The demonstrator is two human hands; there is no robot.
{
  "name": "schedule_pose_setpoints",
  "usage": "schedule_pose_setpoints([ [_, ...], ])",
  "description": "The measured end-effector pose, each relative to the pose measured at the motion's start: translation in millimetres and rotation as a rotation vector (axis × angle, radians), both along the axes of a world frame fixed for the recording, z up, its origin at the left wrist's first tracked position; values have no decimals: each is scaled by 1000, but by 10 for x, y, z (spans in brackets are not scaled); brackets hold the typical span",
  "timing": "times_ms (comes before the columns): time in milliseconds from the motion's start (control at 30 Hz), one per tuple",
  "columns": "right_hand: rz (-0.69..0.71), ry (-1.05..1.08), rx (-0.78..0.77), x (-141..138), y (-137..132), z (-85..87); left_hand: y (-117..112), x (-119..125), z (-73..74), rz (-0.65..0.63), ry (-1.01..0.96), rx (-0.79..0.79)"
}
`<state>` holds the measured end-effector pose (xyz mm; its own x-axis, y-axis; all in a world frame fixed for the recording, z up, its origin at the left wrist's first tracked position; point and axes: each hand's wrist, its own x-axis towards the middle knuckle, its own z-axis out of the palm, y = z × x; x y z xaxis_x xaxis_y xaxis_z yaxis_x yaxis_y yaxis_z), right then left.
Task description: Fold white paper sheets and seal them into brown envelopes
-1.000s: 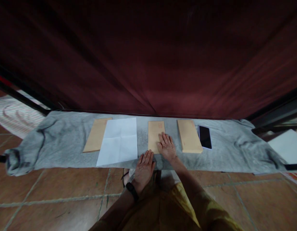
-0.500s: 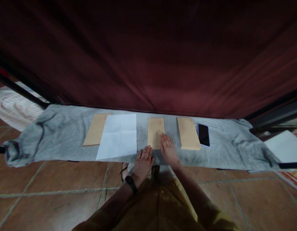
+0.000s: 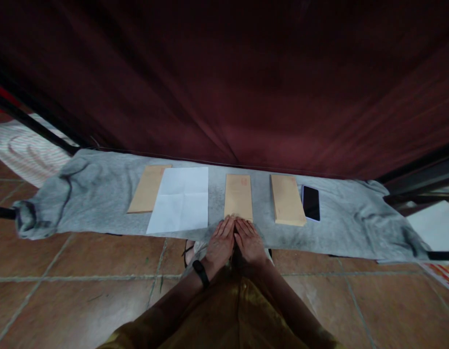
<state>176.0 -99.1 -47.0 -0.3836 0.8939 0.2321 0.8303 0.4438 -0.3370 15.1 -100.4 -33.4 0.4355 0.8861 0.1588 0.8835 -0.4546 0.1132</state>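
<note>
My left hand (image 3: 220, 241) and my right hand (image 3: 248, 239) lie flat side by side on the near edge of a grey cloth (image 3: 93, 194), fingers stretched out and holding nothing. Their fingertips reach the near end of a single brown envelope (image 3: 238, 196). Left of it lies an unfolded white sheet of paper (image 3: 181, 199), partly covering another brown envelope (image 3: 146, 188). To the right sits a stack of brown envelopes (image 3: 287, 206) with a black phone (image 3: 311, 202) beside it. A black band is on my left wrist.
The cloth is spread on a brown tiled floor (image 3: 82, 281). A dark red curtain (image 3: 228, 87) hangs right behind it. A white sheet (image 3: 431, 225) lies at the far right and striped fabric (image 3: 17, 148) at the far left. My knees fill the bottom middle.
My right hand has slid back off the middle envelope toward me and now rests beside my left hand. The left hand has stayed at the cloth's near edge.
</note>
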Motion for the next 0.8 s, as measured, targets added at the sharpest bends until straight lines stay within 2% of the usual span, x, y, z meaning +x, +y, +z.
schedule_pose_setpoints([
  [467,-85,-23,74,220,-100,-83,7,12,49,-12,17,-49],
  [567,-91,-20,80,249,-109,-90,23,86,39,-6,4,-25],
  [667,-100,-19,87,241,-109,-87,61,209,12,-69,-21,5],
  [800,-95,-31,86,223,-108,-64,111,313,-30,-87,-30,-19],
])
